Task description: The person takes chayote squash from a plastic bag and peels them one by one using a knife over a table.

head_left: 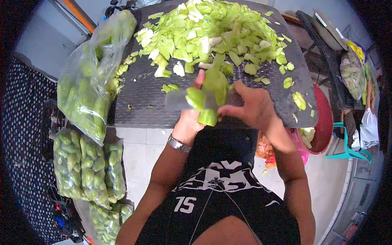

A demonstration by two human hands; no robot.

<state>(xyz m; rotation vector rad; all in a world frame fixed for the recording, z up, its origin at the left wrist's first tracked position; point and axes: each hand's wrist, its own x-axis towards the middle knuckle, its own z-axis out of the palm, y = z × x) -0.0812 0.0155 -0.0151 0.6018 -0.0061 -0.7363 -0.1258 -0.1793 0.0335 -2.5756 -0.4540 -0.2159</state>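
Observation:
My left hand, with a metal watch at the wrist, is closed around a pale green chayote just over the near edge of the table. My right hand is closed on a knife, its handle hidden by the fingers. The broad knife blade points left and lies across the chayote, blurred by motion. Cut slices hang at the blade, just beyond it. A large heap of chayote slices covers the far part of the dark woven-top table.
A clear plastic bag of chayotes leans on the table's left side. More filled bags stand on the floor below it. To the right are a red tub, a teal stool and a bag of produce.

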